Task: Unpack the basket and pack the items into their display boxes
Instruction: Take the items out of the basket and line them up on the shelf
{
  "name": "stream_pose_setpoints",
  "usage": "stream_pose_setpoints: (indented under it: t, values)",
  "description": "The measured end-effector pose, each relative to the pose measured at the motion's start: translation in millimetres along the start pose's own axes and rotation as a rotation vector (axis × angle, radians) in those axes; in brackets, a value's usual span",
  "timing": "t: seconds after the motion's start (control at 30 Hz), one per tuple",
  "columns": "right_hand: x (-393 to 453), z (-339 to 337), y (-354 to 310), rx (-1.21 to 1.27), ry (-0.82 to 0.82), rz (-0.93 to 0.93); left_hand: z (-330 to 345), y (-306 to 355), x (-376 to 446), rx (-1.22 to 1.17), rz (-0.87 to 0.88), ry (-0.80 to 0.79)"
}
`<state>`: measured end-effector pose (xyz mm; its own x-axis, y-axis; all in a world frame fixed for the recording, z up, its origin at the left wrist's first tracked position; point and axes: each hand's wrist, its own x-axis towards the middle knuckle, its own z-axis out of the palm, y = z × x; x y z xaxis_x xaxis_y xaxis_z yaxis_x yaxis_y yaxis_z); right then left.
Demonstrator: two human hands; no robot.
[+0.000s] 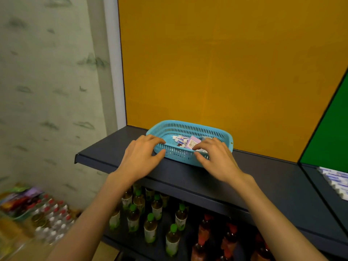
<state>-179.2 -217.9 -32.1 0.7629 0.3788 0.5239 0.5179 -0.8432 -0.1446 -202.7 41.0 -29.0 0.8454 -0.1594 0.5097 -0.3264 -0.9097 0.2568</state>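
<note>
A blue slotted basket (190,129) sits on a dark shelf (116,147) against the orange back panel (226,63). The person's left hand (140,157) is at the basket's 8 o'clock corner, fingers over the rim and thumb against the outer wall, curled round it. The right hand (216,157) is at the 5 o'clock side of the near rim, fingers bent over it and thumb outside on the wall, also gripping. Between the two hands, inside the basket, lie small white tubes (179,140) and a pale purple packet (192,142), just at 11 o'clock of the right fingertips. On the shelf below stand green-capped bottles (150,225) and, at their 3 o'clock, red-capped bottles (205,228).
</note>
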Motion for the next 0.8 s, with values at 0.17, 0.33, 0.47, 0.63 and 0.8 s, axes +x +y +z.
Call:
stream_pose_setpoints:
  t: [0.17, 0.33, 0.47, 0.63, 0.8]
  values:
    - [34.7, 19.4, 14.3, -0.031, 0.004, 0.04, 10.2, -26.0, 39.4, -0.022, 0.033, -0.025]
    - [72.6, 34.4, 40.2, -0.063, 0.018, 0.106, 22.0, -40.2, 90.1, -0.012, 0.067, -0.075]
    - [97.6, 43.5, 57.0, -0.079, 0.021, 0.142, 38.5, -50.0, 132.2, 0.006, 0.106, -0.178]
    - [120.6, 57.7, 71.3, -0.078, -0.003, 0.179, 72.0, -61.4, 175.5, 0.003, 0.182, -0.291]
    - [129.9, 66.0, 75.5, -0.095, -0.042, 0.19, 110.4, -68.6, 204.1, -0.022, 0.261, -0.442]
